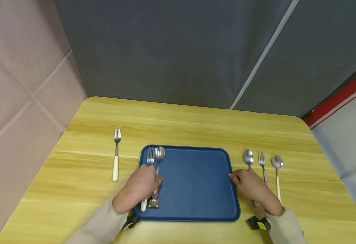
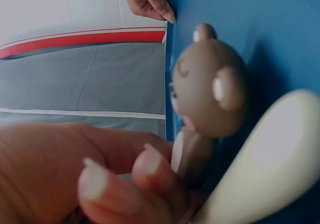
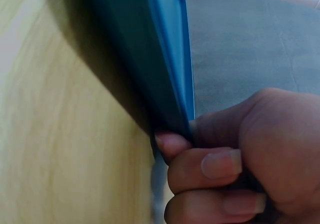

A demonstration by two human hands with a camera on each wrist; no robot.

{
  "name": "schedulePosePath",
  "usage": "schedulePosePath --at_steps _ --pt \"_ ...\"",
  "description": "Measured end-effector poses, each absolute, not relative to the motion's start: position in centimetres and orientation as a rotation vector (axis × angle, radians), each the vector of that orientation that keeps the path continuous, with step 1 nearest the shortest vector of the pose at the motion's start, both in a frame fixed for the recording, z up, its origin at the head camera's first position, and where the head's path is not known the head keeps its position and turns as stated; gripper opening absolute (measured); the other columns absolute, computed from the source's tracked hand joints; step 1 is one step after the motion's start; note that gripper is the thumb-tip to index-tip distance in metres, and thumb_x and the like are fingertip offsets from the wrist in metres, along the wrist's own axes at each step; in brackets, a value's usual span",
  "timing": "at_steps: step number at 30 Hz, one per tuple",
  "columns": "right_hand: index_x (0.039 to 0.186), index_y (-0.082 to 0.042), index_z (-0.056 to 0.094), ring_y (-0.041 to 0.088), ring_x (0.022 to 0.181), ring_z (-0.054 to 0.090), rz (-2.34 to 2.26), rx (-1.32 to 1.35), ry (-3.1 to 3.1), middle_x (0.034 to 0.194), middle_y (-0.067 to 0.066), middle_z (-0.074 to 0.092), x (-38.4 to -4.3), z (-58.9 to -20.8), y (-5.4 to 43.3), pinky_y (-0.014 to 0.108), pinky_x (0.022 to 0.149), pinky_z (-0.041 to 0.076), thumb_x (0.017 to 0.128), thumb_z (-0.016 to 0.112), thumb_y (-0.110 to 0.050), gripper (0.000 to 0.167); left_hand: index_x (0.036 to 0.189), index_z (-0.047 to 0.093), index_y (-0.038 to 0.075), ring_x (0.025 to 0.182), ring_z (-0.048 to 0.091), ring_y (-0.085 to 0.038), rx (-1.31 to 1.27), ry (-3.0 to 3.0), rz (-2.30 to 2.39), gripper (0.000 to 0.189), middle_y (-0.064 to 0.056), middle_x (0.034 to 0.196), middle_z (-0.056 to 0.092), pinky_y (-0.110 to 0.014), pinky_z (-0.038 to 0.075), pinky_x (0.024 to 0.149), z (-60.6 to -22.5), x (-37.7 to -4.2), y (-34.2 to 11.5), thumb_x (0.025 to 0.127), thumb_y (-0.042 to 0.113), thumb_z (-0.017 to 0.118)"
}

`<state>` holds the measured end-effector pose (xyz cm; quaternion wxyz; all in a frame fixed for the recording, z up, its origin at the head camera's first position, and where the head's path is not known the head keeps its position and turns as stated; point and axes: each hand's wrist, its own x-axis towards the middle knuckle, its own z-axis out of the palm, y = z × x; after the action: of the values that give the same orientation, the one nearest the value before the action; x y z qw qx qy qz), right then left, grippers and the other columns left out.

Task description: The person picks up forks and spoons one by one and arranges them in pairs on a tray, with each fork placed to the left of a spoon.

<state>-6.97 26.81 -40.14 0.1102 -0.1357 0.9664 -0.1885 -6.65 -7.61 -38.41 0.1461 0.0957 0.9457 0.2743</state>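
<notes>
A blue tray (image 1: pixel 196 184) lies on the wooden table. Along its left side are a fork (image 1: pixel 150 156) with a cream handle and a spoon (image 1: pixel 159 154) whose handle ends in a brown bear figure (image 2: pixel 210 89). My left hand (image 1: pixel 141 184) is over both handles, and its curled fingers hold the spoon just past the bear. Beside them the fork's cream handle end (image 2: pixel 275 149) shows; whether the fingers also touch the fork I cannot tell. My right hand (image 1: pixel 251 184) grips the tray's right rim, thumb on top and fingers curled at the edge.
Left of the tray lies another cream-handled fork (image 1: pixel 116 166). To the right are a spoon (image 1: pixel 248 157) partly under my right hand, a fork (image 1: pixel 261 158) with a pinkish handle, and a cream-handled spoon (image 1: pixel 277 162). A grey curtain (image 1: pixel 178 54) hangs behind the table.
</notes>
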Motion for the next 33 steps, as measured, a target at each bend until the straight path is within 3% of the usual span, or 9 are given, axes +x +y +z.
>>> schedulePosePath --at_steps 10,33 --pt "0.059 -0.016 0.042 0.008 0.042 0.031 -0.552 -0.380 2.829 0.049 -0.006 0.034 -7.04 -39.93 26.71 0.024 0.045 0.030 0.099 0.050 -0.018 0.042 0.047 0.054 0.014 0.035 0.046 -0.011 0.300 2.764 0.745 0.042 0.010 0.037 0.045 -0.028 0.039 0.036 -38.46 -6.72 -7.61 0.088 0.015 0.064" --pt "0.059 -0.016 0.042 0.007 0.042 0.029 -0.550 -0.429 2.845 0.050 -0.007 0.033 -6.98 -40.18 26.94 0.023 0.046 0.029 0.099 0.051 -0.017 0.041 0.047 0.054 0.014 0.035 0.045 -0.010 0.270 2.764 0.722 0.045 0.008 0.038 0.042 -0.025 0.035 0.036 -38.30 -6.48 -7.46 0.087 0.023 0.070"
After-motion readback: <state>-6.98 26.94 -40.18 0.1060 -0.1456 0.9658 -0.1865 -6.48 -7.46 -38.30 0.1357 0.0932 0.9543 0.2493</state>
